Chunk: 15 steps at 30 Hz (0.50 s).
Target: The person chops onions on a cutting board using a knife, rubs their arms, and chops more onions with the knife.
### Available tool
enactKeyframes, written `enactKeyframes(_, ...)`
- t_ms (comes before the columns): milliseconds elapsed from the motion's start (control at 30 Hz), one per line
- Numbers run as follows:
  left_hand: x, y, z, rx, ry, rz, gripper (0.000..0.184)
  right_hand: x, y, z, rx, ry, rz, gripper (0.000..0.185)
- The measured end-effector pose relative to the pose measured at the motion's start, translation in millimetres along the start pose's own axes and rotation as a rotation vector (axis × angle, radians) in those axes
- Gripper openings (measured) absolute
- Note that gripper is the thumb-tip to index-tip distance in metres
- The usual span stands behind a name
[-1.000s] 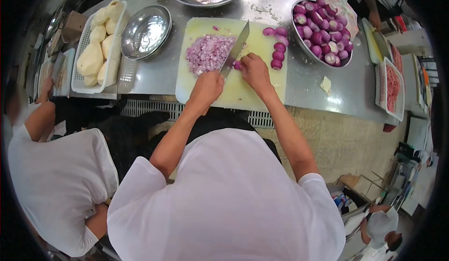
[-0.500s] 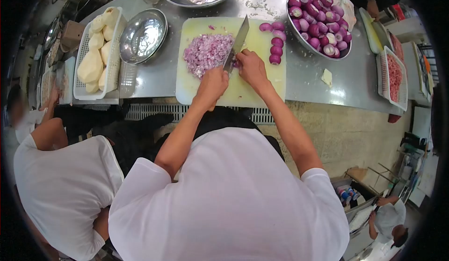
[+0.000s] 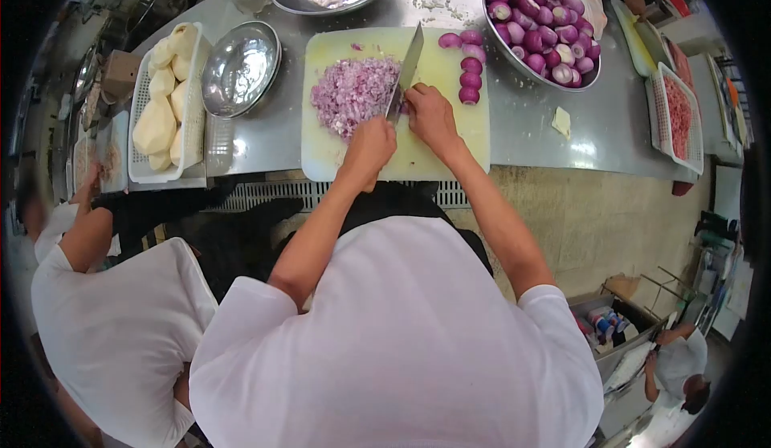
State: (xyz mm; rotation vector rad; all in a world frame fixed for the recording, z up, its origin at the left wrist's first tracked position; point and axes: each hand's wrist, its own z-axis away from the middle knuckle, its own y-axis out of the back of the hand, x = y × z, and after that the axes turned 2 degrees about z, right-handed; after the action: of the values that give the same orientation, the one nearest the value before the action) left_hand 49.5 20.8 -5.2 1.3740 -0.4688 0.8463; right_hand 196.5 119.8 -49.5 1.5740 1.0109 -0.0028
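My left hand point(image 3: 371, 149) is closed round the handle of a kitchen knife point(image 3: 411, 56), whose blade points away from me over the cutting board point(image 3: 450, 147). My right hand point(image 3: 431, 116) sits close against the blade's right side, fingers curled on a piece of red onion point(image 3: 403, 106) that they mostly cover. Left of the blade lies a heap of chopped red onion point(image 3: 352, 93). Several peeled whole red onions point(image 3: 471, 80) line the board's upper right.
A metal bowl of red onions point(image 3: 554, 83) stands to the right, a bare metal bowl point(image 3: 241, 71) to the left. Beyond are a white basket of peeled roots point(image 3: 195, 155), another bowl point(image 3: 333, 6) and a basket of minced meat point(image 3: 679, 119). A co-worker in white point(image 3: 120, 336) is close on my left.
The view has shifted slightly. Both hands stay at nearly the same spot on the board, with the knife still beside the chopped onion.
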Motion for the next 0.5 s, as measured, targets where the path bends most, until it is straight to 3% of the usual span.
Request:
enactKeyframes(167,48,38,14,-0.080,0.220,0.142,0.028,2,-2,0,0.058,-0.001,-0.053,0.020)
enactKeyframes(267,4,-5,-4,-0.025,0.035,0.002,0.028,3,-5,5,0.062,-0.013,-0.055,0.019)
enactKeyframes(333,26,11,-5,-0.045,0.027,0.033,0.029,3,-2,3,0.072,0.015,-0.038,0.018)
enactKeyframes(400,50,33,7,-0.133,0.245,0.150,0.031,1,3,4,0.067,-0.001,-0.078,0.018)
enactKeyframes(433,39,25,7,-0.133,0.240,0.143,0.031,2,2,3,0.076,-0.002,-0.080,0.018)
enactKeyframes(500,16,7,9,0.030,-0.031,0.011,0.032,0,0,5,0.067,-0.029,-0.079,0.018)
